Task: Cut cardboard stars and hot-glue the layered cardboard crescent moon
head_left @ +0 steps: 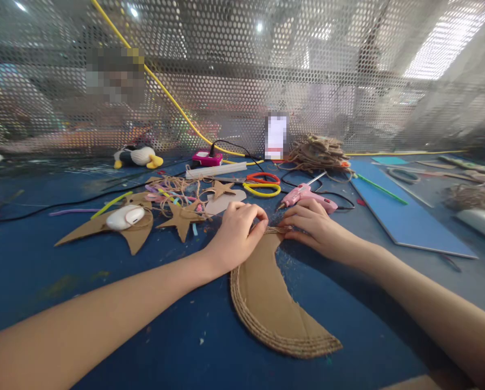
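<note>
A cardboard crescent moon [273, 295] lies on the blue table, its outer edge lined with several rows of brown twine [242, 311]. My left hand [238, 235] is closed over the crescent's upper end, thumb and fingertips pinched at its edge. Across the gap, my right hand [313, 225] pinches the twine at the upper tip, with its fingertips partly hidden. Just beyond the right hand rests a pink glue gun [305, 195] with a glue stick in its back. Scissors [262, 187] with red and yellow handles lie behind the left hand.
Left are cardboard stars [182, 219], a larger cardboard piece [84, 233] and a white case [124, 216]. A twine bundle [319, 151], a phone [275, 135] and a pink power socket [207, 158] sit along the perforated metal screen [226, 70]. A blue board [413, 211] lies right.
</note>
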Demonstrator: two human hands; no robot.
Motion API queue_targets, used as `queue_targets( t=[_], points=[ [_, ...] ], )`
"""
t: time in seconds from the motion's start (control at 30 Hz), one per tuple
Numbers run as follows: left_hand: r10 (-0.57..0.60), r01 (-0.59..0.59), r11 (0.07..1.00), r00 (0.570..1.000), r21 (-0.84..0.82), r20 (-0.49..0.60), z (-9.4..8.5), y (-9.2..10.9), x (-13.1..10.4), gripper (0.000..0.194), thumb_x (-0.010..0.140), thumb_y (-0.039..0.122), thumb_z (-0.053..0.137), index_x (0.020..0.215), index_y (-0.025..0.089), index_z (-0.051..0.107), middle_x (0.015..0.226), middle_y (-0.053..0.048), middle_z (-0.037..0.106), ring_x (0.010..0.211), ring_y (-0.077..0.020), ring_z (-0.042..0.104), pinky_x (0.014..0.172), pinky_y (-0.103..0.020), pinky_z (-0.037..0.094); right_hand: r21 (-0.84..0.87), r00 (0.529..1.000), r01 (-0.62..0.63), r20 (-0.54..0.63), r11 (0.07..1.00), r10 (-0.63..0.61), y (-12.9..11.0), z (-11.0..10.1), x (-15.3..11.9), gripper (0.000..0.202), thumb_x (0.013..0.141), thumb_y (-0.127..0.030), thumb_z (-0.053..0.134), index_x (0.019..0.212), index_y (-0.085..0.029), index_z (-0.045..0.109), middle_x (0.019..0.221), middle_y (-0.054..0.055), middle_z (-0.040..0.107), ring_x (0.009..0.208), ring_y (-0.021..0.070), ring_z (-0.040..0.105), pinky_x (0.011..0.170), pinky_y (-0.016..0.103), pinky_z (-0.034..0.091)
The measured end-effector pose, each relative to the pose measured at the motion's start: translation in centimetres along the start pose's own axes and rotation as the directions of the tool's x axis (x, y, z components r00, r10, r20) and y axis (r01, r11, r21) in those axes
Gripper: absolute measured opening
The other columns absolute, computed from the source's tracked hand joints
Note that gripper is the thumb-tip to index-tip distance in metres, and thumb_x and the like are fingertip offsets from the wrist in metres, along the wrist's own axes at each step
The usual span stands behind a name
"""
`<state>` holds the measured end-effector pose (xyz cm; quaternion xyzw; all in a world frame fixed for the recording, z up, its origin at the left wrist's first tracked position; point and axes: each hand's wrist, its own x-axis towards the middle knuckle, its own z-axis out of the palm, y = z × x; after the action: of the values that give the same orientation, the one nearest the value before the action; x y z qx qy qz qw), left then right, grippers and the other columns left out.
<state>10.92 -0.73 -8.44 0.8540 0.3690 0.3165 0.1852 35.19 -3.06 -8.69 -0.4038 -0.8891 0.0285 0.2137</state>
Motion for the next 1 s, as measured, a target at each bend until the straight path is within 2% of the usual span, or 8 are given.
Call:
queue_targets(
  t=[0.33, 0.47, 0.57, 0.67, 0.9, 1.0],
  points=[
    [0.013, -0.017, 0.996, 0.998, -0.083, -0.058, 0.0, -0.5, 0.2, 0.007, 0.098, 0.021, 0.057, 0.1, 0.022, 0.064, 0.099, -0.002, 0.072, 0.1, -0.0205, 0.06, 0.094, -0.037, 0.046, -0.023, 1.0, 0.026, -0.017, 0.999, -0.027, 0.2, 0.5, 0.0, 0.018, 0.098, -0.032, 0.061, 0.111, -0.03, 0.073, 0.119, 0.006, 0.07, 0.115, 0.0287, 0.052, 0.104, 0.052, 0.044],
    [0.032, -0.035, 0.997, 0.999, -0.075, -0.036, 0.0, -0.5, 0.2, 0.013, 0.098, 0.017, 0.053, 0.102, 0.023, 0.064, 0.1, -0.001, 0.073, 0.1, -0.02, 0.061, 0.093, -0.037, 0.046, -0.022, 0.994, 0.074, -0.085, 0.997, -0.075, 0.1, -0.1, -0.1, 0.019, 0.093, -0.03, 0.067, 0.111, -0.028, 0.073, 0.114, 0.006, 0.073, 0.116, 0.0294, 0.053, 0.103, 0.052, 0.044],
    [0.046, -0.046, 0.997, 0.999, -0.069, -0.01, 0.0, -0.5, 0.2, 0.016, 0.098, 0.015, 0.051, 0.102, 0.023, 0.064, 0.1, 0.0, 0.073, 0.1, -0.0194, 0.061, 0.093, -0.037, 0.045, -0.037, 0.985, 0.137, -0.096, 0.99, -0.14, -0.2, -0.8, -0.1, 0.018, 0.093, -0.018, 0.061, 0.103, -0.026, 0.073, 0.106, 0.005, 0.074, 0.117, 0.0282, 0.054, 0.103, 0.052, 0.043],
    [0.05, -0.049, 0.997, 0.999, -0.067, 0.004, 0.1, -0.6, 0.3, 0.016, 0.099, 0.015, 0.051, 0.101, 0.023, 0.065, 0.1, 0.001, 0.074, 0.098, -0.019, 0.062, 0.093, -0.037, 0.044, -0.055, 0.982, 0.169, -0.074, 0.984, -0.173, -0.5, -1.1, 0.0, 0.027, 0.091, -0.012, 0.056, 0.106, -0.026, 0.073, 0.105, 0.005, 0.075, 0.118, 0.028, 0.053, 0.105, 0.053, 0.041],
    [0.011, -0.01, 0.998, 1.0, -0.061, 0.018, 0.1, -0.7, 0.3, 0.022, 0.097, 0.013, 0.05, 0.101, 0.024, 0.068, 0.088, 0.002, 0.073, 0.092, -0.0196, 0.059, 0.089, -0.034, 0.044, -0.111, 0.972, 0.218, -0.067, 0.97, -0.226, -0.4, -0.8, -0.2, 0.03, 0.09, -0.01, 0.055, 0.109, -0.023, 0.074, 0.105, 0.006, 0.074, 0.12, 0.03, 0.049, 0.106, 0.054, 0.04],
    [0.03, -0.026, 0.998, 0.997, -0.062, 0.066, 0.0, -0.7, 0.3, 0.031, 0.093, 0.006, 0.045, 0.09, 0.024, 0.071, 0.087, 0.003, 0.074, 0.093, -0.0194, 0.059, 0.093, -0.036, 0.042, -0.132, 0.966, 0.234, -0.082, 0.963, -0.246, -0.4, -0.8, -0.2, 0.031, 0.09, -0.01, 0.056, 0.112, -0.024, 0.073, 0.104, 0.005, 0.074, 0.118, 0.0295, 0.05, 0.106, 0.054, 0.04]
  ],
)
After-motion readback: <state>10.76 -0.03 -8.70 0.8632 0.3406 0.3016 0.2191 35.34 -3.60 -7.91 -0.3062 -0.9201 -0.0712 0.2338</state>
